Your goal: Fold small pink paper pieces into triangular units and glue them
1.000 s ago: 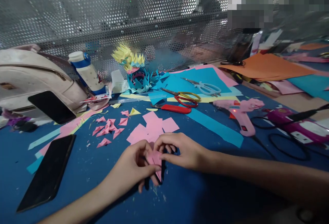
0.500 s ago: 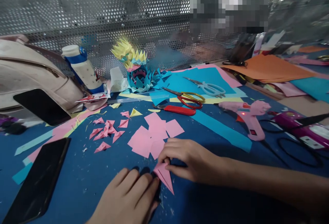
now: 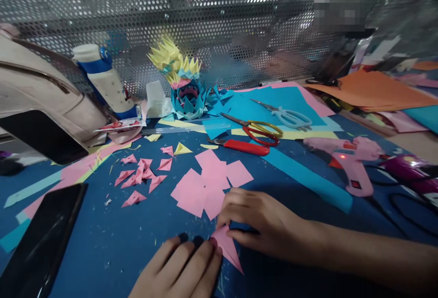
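Observation:
A folded, pointed piece of pink paper (image 3: 230, 248) lies between my hands on the blue table (image 3: 92, 229). My left hand (image 3: 185, 266) has its fingers bent together, their tips pressing the paper's left edge. With thumb and fingers, my right hand (image 3: 255, 218) pinches the upper corner of the same paper. Just beyond my right hand is a loose group of pink paper squares (image 3: 191, 189). Several small folded pink triangles (image 3: 142, 170) are scattered to their left, beside a folded yellow piece (image 3: 182, 149).
Behind are a red cutter (image 3: 244, 147), red-yellow scissors (image 3: 262, 131), blue scissors (image 3: 290, 116) and a paper model (image 3: 190, 97). A pink glue gun (image 3: 356, 165) with a cable lies right. Phones (image 3: 44, 238), a bottle (image 3: 106, 83) and a bag (image 3: 44, 92) stand or lie left.
The view has shifted a little, so most things sit slightly differently in it. The pink piece's fold opening no longer shows, and its face looks flatter. Both hands still hold it.

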Demonstrator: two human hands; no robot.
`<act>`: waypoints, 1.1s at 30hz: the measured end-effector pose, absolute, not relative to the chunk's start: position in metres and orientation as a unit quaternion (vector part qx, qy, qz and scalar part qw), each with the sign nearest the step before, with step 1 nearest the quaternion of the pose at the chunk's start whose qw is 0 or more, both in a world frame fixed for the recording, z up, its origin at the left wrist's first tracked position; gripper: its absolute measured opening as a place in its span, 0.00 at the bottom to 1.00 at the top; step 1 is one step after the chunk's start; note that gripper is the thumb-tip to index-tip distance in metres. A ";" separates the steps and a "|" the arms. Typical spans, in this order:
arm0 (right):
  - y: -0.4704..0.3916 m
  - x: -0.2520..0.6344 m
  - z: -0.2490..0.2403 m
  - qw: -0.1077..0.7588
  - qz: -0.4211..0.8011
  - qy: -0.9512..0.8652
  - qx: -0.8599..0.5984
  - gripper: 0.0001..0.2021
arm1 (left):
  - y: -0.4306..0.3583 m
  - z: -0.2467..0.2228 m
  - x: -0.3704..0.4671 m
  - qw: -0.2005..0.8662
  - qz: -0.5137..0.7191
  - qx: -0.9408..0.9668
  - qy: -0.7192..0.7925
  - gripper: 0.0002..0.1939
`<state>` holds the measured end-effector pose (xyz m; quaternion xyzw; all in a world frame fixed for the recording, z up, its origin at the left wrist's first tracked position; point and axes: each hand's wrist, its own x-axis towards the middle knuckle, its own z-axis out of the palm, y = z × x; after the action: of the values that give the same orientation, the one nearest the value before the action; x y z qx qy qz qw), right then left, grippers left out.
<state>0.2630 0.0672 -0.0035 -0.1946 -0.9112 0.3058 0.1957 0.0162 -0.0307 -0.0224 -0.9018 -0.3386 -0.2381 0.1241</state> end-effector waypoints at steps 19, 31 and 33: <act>0.074 0.265 -0.001 0.259 0.190 -0.941 -0.107 0.15 | -0.027 -0.021 0.018 0.113 -0.238 -0.909 -0.323 0.20; 0.075 0.269 0.003 0.197 0.158 -0.962 -0.100 0.09 | -0.023 -0.011 0.021 0.137 -0.243 -0.913 -0.299 0.22; 0.074 0.270 0.005 0.190 0.138 -0.967 -0.103 0.09 | -0.022 -0.009 0.019 0.143 -0.232 -0.917 -0.290 0.22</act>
<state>0.2698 0.0743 0.0052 -0.1032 -0.9666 0.1378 0.1901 0.0195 -0.0224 -0.0093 -0.9174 -0.2900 -0.2320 0.1427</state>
